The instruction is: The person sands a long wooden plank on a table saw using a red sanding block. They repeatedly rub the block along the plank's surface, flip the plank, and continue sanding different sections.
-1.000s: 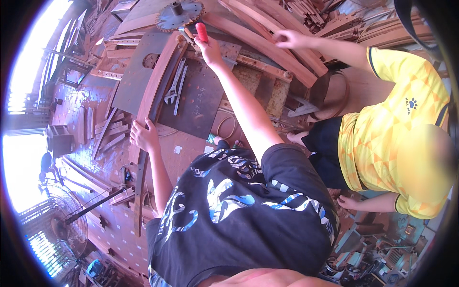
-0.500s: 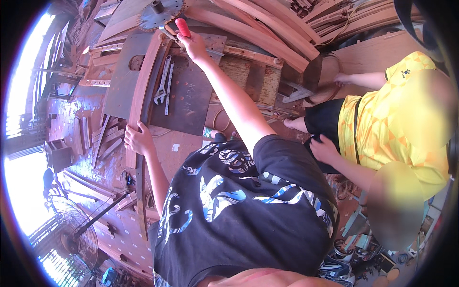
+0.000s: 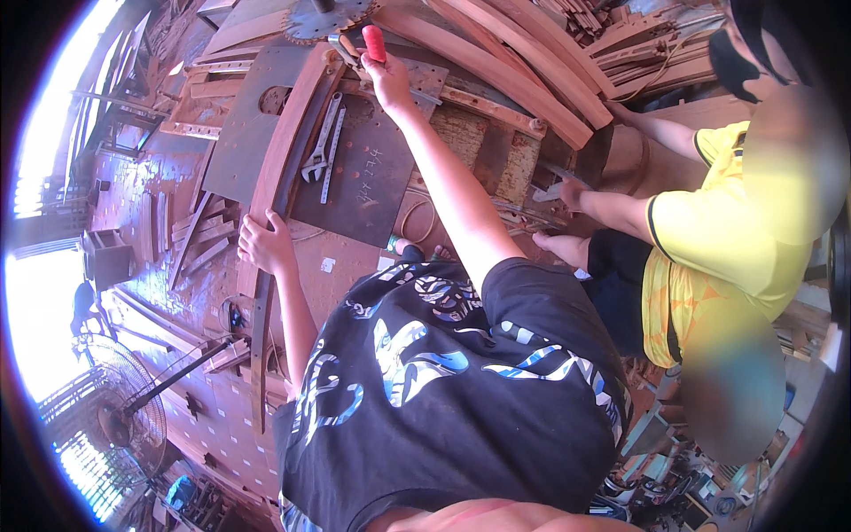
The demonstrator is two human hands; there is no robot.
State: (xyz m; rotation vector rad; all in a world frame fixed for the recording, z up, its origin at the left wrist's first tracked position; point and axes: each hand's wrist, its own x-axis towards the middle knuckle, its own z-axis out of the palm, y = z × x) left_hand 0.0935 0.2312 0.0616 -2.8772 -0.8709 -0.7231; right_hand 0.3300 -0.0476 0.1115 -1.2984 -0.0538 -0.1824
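My left hand [image 3: 267,245] is closed around the near part of a long reddish wooden board [image 3: 285,151], thumb on top. The board lies lengthwise over a dark metal tabletop [image 3: 363,173], on a darker curved strip [image 3: 259,363] that sticks out toward me. At the board's far end, my right hand [image 3: 388,82] grips the red handle [image 3: 374,43] of what looks like a toggle clamp. An adjustable wrench [image 3: 319,151] and a thin metal ruler [image 3: 332,158] rest on the tabletop, just right of the board.
A toothed circular saw blade [image 3: 324,22] sits beyond the clamp. Curved planks [image 3: 496,75] are stacked at the far right. Another person in a yellow shirt [image 3: 709,257] leans in on the right. A standing fan [image 3: 120,399] is at the lower left.
The whole view has shifted slightly, with the bench now farther right. Both my hands keep their holds. The person in yellow has leaned forward and moved their arms toward the planks.
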